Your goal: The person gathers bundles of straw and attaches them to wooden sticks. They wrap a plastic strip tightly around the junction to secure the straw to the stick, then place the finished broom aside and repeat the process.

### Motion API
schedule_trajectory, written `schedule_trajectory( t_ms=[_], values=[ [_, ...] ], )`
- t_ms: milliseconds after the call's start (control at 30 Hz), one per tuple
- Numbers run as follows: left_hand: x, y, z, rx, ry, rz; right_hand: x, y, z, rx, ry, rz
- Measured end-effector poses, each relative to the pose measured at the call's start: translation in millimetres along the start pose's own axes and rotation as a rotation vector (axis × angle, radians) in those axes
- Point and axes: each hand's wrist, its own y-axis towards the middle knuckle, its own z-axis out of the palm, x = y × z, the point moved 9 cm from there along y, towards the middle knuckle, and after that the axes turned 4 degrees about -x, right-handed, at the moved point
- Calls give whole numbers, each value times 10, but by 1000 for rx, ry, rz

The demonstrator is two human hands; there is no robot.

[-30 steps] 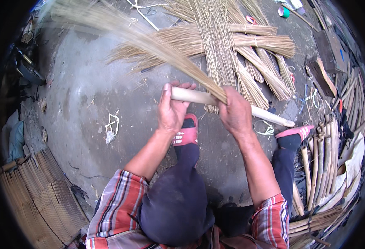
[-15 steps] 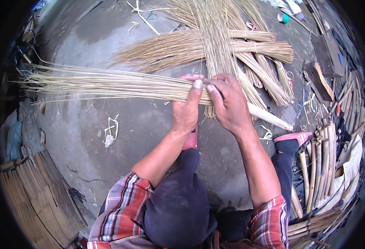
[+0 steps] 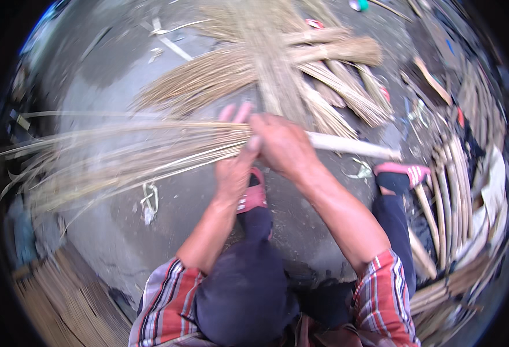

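Two hands [image 3: 283, 144] hold one straw bundle [image 3: 208, 134] and one pale stick [image 3: 352, 145]

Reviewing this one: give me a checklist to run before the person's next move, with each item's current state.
1. Left hand at the loose stalks: ok, stalks lie across it.
2. Right hand at the stalks' gathered end: ok, the pale pole emerges on its right.
3. Free stalk tips kept together: not ok, they fan out widely to the left.
4. Pole's inner end seated among the stalks: cannot tell, the hands hide it.
5. Grip firm: cannot tell, fingers are blurred and partly hidden.
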Motion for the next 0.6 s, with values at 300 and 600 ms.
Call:
schedule_trajectory(
  t_ms=[300,600],
  values=[
    [237,-741,49,705,985,-477,-550,-1012,572,183,-176,-59],
    [1924,-979,3,969,1270,-581,-927,-1957,583,222,-397,159]
  ],
)
